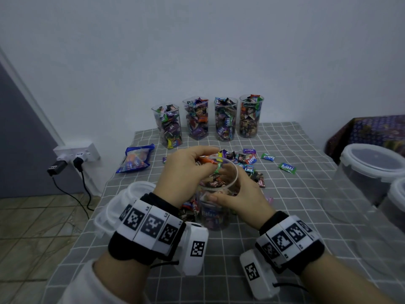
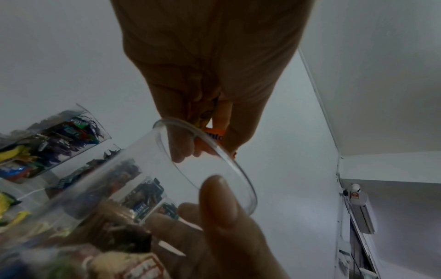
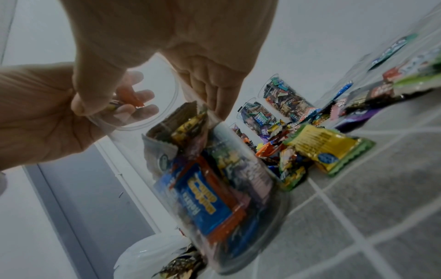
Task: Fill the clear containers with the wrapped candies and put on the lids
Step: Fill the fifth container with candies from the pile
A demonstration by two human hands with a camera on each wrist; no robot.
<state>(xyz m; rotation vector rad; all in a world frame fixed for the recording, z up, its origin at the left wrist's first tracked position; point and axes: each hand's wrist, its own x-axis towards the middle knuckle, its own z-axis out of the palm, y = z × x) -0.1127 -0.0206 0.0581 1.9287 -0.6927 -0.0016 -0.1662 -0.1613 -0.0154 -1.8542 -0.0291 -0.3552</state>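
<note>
A clear container (image 1: 215, 212), partly filled with wrapped candies, stands on the grey checked cloth in front of me. My right hand (image 1: 235, 197) grips its side, thumb toward me, its fingers (image 3: 214, 94) curled round the far wall. My left hand (image 1: 206, 165) hovers over the open mouth and pinches a few candies, one of them an orange candy (image 2: 214, 135) at the rim (image 2: 207, 139). Loose wrapped candies (image 1: 247, 161) lie behind the container. Four filled, lidless containers (image 1: 225, 119) stand in a row at the back.
A stack of white lids (image 1: 114, 209) lies at the table's left edge beside my left wrist. A blue candy bag (image 1: 137, 159) rests at the back left. Two large lidded tubs (image 1: 372, 167) stand at the right. The wall rises just behind the filled containers.
</note>
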